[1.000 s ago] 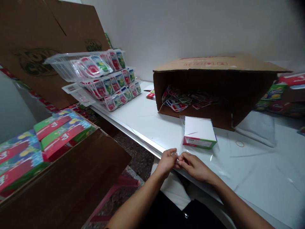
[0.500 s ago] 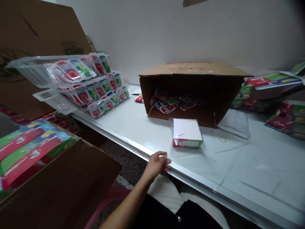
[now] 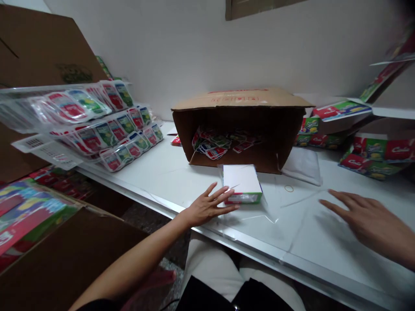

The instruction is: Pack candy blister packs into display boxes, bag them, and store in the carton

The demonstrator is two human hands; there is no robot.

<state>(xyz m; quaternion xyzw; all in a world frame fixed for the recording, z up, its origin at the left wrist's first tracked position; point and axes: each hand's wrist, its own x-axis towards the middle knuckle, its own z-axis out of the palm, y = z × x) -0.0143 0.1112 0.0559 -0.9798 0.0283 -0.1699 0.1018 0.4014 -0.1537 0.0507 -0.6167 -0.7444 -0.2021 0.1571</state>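
Note:
My left hand (image 3: 207, 204) lies flat on the white table (image 3: 324, 246) with fingers spread, its fingertips touching the near side of a small white-topped box with green and red sides (image 3: 242, 183). My right hand (image 3: 366, 222) hovers open over the table to the right, fingers stretched out and pointing left, holding nothing. A clear plastic sheet (image 3: 279, 211) lies crinkled on the table between the two hands and under the small box.
A brown carton (image 3: 240, 125) lies on its side behind the small box, with several colourful packets inside. Clear trays of packets (image 3: 97, 125) are stacked at left. Printed boxes (image 3: 366, 151) stand at right. An open carton of boxes (image 3: 29, 216) sits lower left. A rubber band (image 3: 288, 188) lies near the carton.
Both hands left the table's near edge, where they were pinched together. The left hand now rests flat beside the small box; the right hand reappears open at the right. The view has shifted right.

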